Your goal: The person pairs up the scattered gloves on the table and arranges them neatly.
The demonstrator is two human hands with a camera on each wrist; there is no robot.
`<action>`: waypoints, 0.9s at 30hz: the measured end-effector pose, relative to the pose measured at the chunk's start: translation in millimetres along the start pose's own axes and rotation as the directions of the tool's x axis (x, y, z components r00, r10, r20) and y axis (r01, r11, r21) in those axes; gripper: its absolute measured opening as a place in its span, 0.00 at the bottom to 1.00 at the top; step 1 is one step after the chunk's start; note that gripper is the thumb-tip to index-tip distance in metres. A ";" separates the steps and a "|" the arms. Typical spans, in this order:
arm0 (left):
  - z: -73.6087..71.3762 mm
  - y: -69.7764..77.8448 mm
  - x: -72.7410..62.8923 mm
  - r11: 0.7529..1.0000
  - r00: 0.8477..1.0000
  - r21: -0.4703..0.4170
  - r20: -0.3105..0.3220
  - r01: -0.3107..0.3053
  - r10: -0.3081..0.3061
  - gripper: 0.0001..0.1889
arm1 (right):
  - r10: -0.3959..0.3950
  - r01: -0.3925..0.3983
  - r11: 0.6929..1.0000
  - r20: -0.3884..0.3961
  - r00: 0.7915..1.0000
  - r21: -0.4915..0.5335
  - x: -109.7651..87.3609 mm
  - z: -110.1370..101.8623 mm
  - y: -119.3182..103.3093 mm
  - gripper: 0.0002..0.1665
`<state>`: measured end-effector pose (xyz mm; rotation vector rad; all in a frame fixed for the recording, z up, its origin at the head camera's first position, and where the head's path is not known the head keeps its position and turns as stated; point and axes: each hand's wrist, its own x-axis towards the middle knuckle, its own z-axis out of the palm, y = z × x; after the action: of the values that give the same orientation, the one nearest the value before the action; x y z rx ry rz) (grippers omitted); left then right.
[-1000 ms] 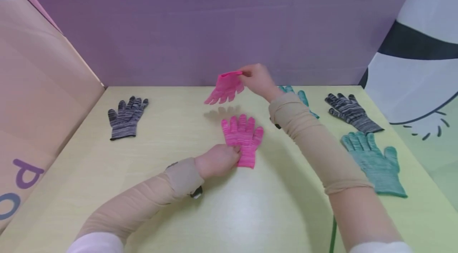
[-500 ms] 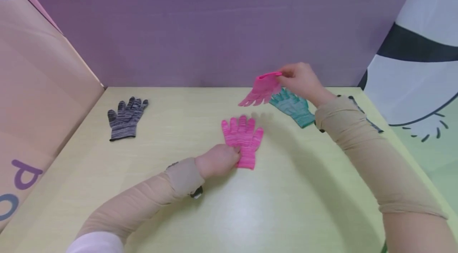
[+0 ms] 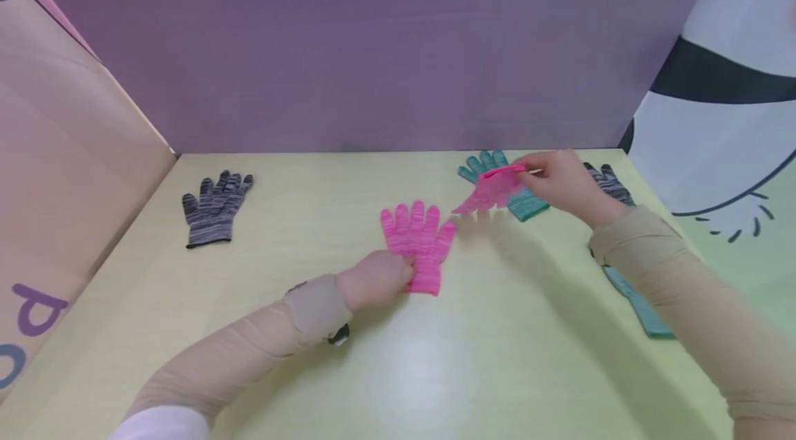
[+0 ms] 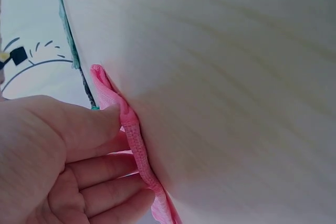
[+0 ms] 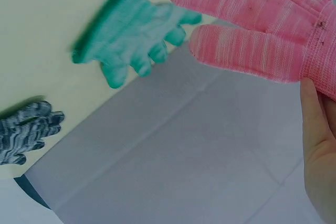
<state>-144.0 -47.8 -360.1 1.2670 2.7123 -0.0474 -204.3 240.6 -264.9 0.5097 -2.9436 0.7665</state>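
A pink knitted glove (image 3: 423, 236) lies flat mid-table, fingers pointing away. My left hand (image 3: 376, 280) pinches its left edge just above the cuff; in the left wrist view the thumb presses the pink fabric (image 4: 137, 148) and the other fingers curl against it. A second pink glove (image 3: 491, 190) hangs in the air from my right hand (image 3: 569, 184), which pinches it by the cuff between thumb and fingers. Its fingers dangle over a teal glove (image 3: 527, 205) at the back. In the right wrist view the held pink glove (image 5: 252, 53) shows small dark specks.
Grey-black striped gloves lie at the left (image 3: 214, 212) and back right (image 3: 612, 188); another teal glove (image 3: 649, 316) is partly hidden under my right forearm. A purple panel (image 3: 398, 81) borders the table (image 3: 298, 385) at the back, with printed panels on both sides.
My right hand has carried the second pink glove rightward, then lowered it towards the table in front of the back teal glove. The left hand has stayed on the first pink glove.
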 end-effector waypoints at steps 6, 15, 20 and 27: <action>-1.8 -2.1 1.0 1.000 1.000 0.001 -0.002 -0.003 0.003 0.06 | -0.147 0.148 0.988 0.028 0.989 -0.051 -25.8 17.6 9.9 0.12; -2.6 -2.2 0.8 1.000 1.000 0.019 -0.017 -0.024 0.024 0.05 | -0.476 0.488 0.870 0.141 0.868 -0.066 -49.6 44.2 27.4 0.08; -2.2 -0.4 1.3 1.000 1.000 0.005 -0.006 -0.014 0.014 0.05 | -0.523 0.548 0.836 0.255 0.814 -0.037 -56.1 51.0 30.5 0.09; -2.1 0.3 1.4 1.000 1.000 0.009 0.002 -0.013 0.013 0.06 | -0.448 0.504 0.864 0.422 0.788 -0.023 -62.8 54.6 31.7 0.10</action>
<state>-144.8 -46.3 -358.2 1.2855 2.7051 -0.0599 -153.9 259.1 -336.1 1.4920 -2.9485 0.4317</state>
